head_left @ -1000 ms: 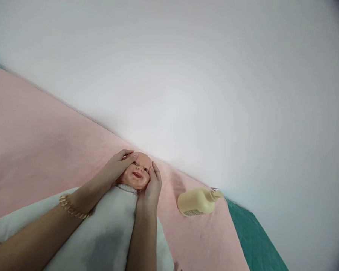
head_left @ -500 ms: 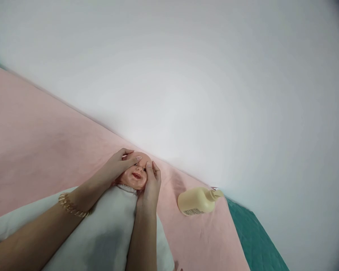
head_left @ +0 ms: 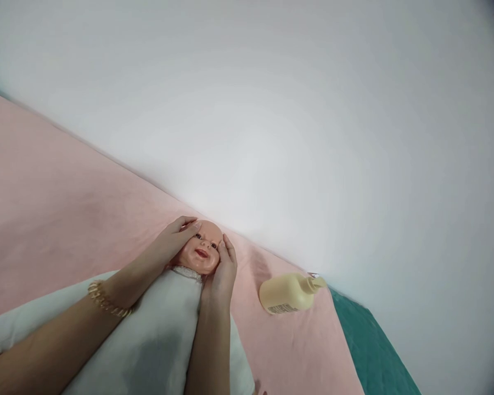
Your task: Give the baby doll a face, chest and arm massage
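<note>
Two hands on the doll's head (head_left: 201, 258), far end of its white clothing (head_left: 170, 302), on the pink cover (head_left: 57, 181) near the wall (head_left: 271, 126). My left hand (head_left: 173, 238) cups one side, my right hand (head_left: 224, 271) the other; thumbs sit apart from fingers, nothing clamped. Best, I judge: light, even palms, thumbs clear of the eyes, so the head doesn't roll. Fingertips behind the head: can't see them. Near edge cuts off the doll's lower body; my forearms (head_left: 214, 340) cover some too. Bottle (head_left: 286, 293) at right: label too small to read.
</note>
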`<state>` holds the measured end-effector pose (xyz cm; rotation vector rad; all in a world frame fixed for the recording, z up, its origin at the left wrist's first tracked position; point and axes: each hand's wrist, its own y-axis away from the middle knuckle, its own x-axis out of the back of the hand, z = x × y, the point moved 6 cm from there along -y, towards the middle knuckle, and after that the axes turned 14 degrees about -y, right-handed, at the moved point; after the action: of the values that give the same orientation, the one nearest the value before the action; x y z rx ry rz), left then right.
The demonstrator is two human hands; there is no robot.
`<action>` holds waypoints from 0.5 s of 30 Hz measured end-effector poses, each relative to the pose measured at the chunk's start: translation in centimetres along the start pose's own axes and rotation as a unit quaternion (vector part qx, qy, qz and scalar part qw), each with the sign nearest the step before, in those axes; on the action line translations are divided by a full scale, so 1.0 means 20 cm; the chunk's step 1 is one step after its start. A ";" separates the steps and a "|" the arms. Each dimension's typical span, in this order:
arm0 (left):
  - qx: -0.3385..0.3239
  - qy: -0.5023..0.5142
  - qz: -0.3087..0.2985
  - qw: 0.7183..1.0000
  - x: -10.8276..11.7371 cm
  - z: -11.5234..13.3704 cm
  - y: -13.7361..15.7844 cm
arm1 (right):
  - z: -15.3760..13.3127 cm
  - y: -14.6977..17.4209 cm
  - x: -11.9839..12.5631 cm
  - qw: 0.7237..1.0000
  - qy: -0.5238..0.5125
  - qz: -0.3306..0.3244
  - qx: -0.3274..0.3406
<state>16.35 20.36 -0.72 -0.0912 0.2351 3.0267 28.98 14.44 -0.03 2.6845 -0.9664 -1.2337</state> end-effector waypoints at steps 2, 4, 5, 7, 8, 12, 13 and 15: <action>-0.005 0.011 -0.001 1.000 0.00 0.00 -0.01 | 0.00 0.00 0.00 1.000 -0.017 0.001 -0.006; -0.009 0.010 0.005 1.000 0.00 0.00 -0.01 | 0.01 -0.01 0.01 1.000 -0.024 -0.001 -0.008; -0.009 0.009 0.008 1.000 0.01 0.00 -0.01 | 0.01 -0.01 0.01 1.000 -0.026 -0.005 -0.007; -0.006 0.007 0.005 1.000 0.00 0.00 -0.01 | 0.01 -0.01 0.00 0.999 -0.028 -0.019 -0.001; -0.003 0.003 0.001 1.000 0.00 0.00 0.00 | 0.01 -0.01 0.00 0.999 -0.023 -0.026 0.003; 0.014 -0.052 0.008 0.998 0.01 0.00 0.01 | 0.01 -0.01 -0.01 0.999 0.018 -0.030 0.011; 0.016 -0.063 0.011 0.998 0.01 0.00 0.01 | 0.01 -0.01 0.00 0.999 0.025 -0.026 0.012; 0.017 -0.070 0.008 0.997 0.02 0.00 0.00 | 0.02 -0.01 0.01 0.999 0.030 -0.015 0.010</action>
<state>16.04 20.35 -0.64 0.1244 0.2747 3.0263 28.94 14.60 -0.41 2.7430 -0.9403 -1.1486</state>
